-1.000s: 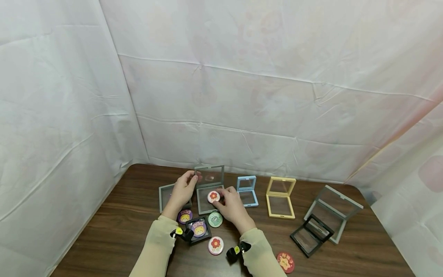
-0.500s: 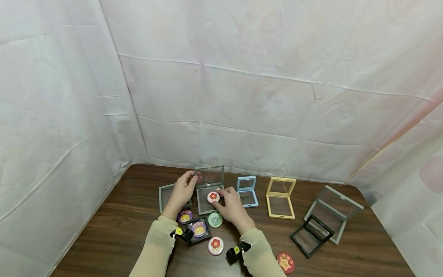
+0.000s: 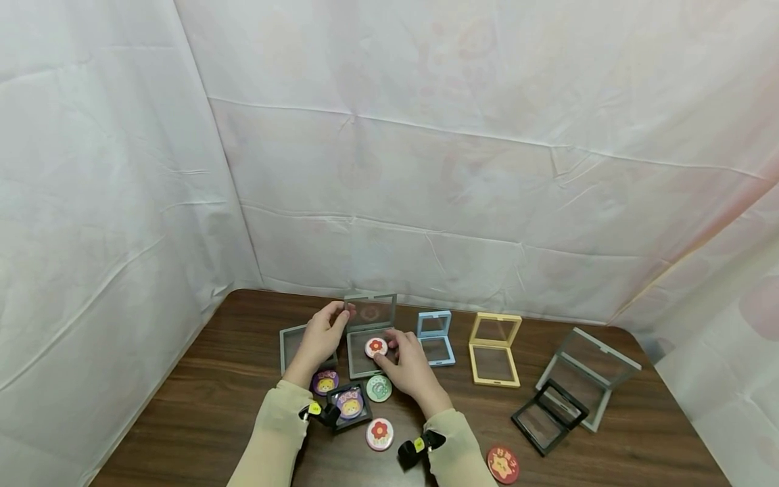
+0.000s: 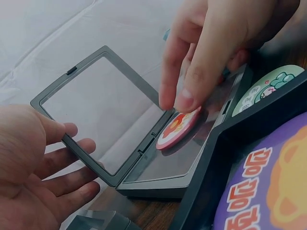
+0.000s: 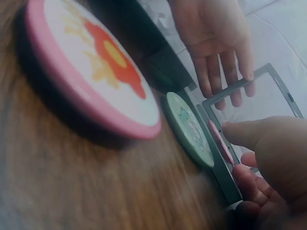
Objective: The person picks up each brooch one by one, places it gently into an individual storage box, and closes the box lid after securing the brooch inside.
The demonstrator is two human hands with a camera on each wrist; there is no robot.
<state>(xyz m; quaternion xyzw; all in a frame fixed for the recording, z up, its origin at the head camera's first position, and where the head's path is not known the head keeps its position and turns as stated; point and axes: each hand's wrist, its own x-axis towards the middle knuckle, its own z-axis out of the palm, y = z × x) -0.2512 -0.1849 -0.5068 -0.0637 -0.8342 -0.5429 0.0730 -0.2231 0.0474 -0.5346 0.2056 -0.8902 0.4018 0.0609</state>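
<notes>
My left hand (image 3: pixel 322 336) pinches the left edge of the raised clear lid (image 4: pixel 103 112) of a grey-framed display case (image 3: pixel 359 368), thumb in front and fingers behind. Over the case's base, my right hand (image 3: pixel 409 362) pinches a round pink-rimmed badge (image 3: pixel 376 348) with a red flower. Seen in the left wrist view, the badge (image 4: pixel 178 132) slants slightly against the clear film, thumb and forefinger at its upper edge. A green round badge (image 3: pixel 379 388) lies just in front of the case. Close by my left wrist, a black case (image 3: pixel 364 414) holds a purple bear badge (image 3: pixel 349 404).
Another grey case (image 3: pixel 289 348) and a purple badge (image 3: pixel 325 382) lie by my left arm. Open blue (image 3: pixel 436 351), yellow (image 3: pixel 494 365), grey (image 3: pixel 599 406) and black (image 3: pixel 541 427) cases stand rightward. A flower badge (image 3: pixel 380 434) and red badge (image 3: pixel 502 464) lie nearer.
The hands, the badge and the lid keep nearly the same places. The whole head view has shifted very slightly.
</notes>
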